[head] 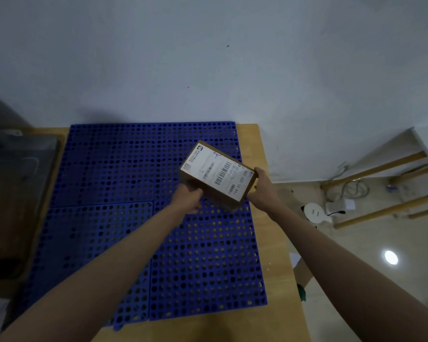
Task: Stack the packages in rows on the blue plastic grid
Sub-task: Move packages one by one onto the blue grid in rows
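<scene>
packages point(216, 175): 1 | grid point(134, 169) panels: perhaps 4 | hands: 2 | tables point(269, 243): 1

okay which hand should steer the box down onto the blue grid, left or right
Probably the left hand: it sits under the box's near-left corner, over the blue grid. The right hand only grips the right end, near the grid's edge.

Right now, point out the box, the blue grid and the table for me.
box point(214, 172): head view, on its white shipping label.
blue grid point(104, 169): head view, on a bare left part of its perforated surface.
table point(272, 243): head view, on the bare wooden strip right of the grid.
</scene>
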